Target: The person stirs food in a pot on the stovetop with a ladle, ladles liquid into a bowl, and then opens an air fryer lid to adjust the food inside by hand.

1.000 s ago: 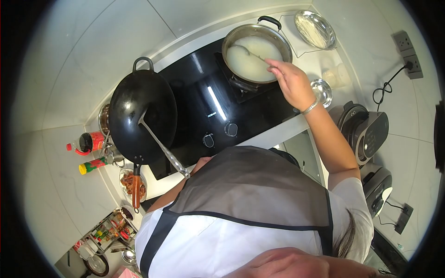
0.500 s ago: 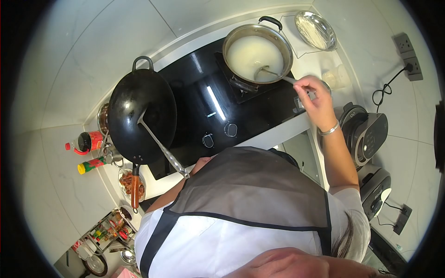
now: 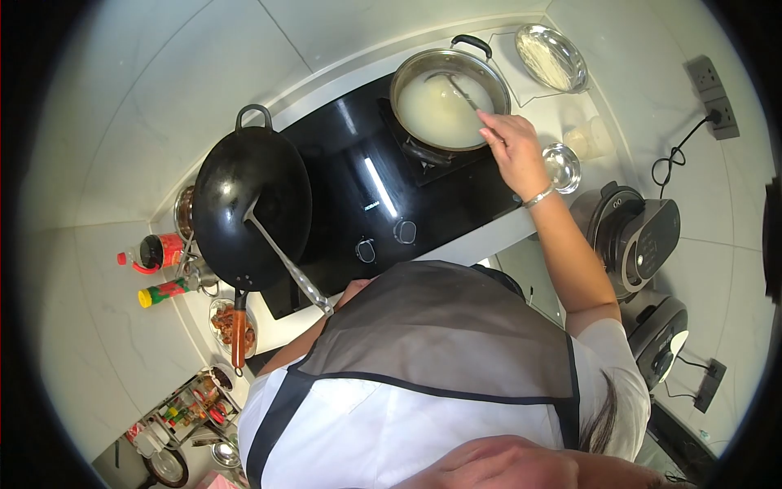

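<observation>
Steel pot, cloudy liquid, right hand closed on dipped ladle, left hand mostly hidden, grip unclear

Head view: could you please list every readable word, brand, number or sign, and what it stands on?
"ROBAM", small, on the black cooktop.
Red-capped bottle, label: too blurred to read.
Yellow-capped bottle, label: too blurred to read.
Grey appliance, panel markings: too small to read.
Rack items: too blurred.

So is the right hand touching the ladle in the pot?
Touching: the head view shows the right hand gripping the ladle by its handle.
</observation>
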Demonstrator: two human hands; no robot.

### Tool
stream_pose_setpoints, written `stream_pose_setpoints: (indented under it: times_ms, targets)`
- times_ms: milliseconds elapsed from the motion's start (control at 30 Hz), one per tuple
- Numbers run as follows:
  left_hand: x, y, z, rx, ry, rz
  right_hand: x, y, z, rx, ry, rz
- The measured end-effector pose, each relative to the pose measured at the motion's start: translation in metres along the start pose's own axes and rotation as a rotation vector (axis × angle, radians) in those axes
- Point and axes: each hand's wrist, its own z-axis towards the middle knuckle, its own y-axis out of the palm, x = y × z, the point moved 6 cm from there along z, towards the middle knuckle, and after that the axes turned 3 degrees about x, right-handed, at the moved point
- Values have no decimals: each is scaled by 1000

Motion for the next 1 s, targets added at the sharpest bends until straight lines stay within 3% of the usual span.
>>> stream_pose_setpoints:
  times_ms: [233,367,467,733,867,933,1000]
  targets:
    - [-104,-35,91,-148,65,-209,-18,9,-10,-218,18,197]
    - [-62,-18,52,-95,24,-173,-25,-6,-26,-259,55,424]
    - [-1,-3,2,-21,15,9,-16,-17,-40,-339,299,648]
    - [-30,-16,25,6,64,30,-2,-59,-28,-105,292,312]
    - [-31,-14,28,-43,54,-21,8,-47,-21,-27,303,232]
    - [-77,-22,65,-69,13,-193,9,-38,-13,-19,208,106]
    - [-63,-17,54,-82,63,-187,9,-28,-6,-6,143,46]
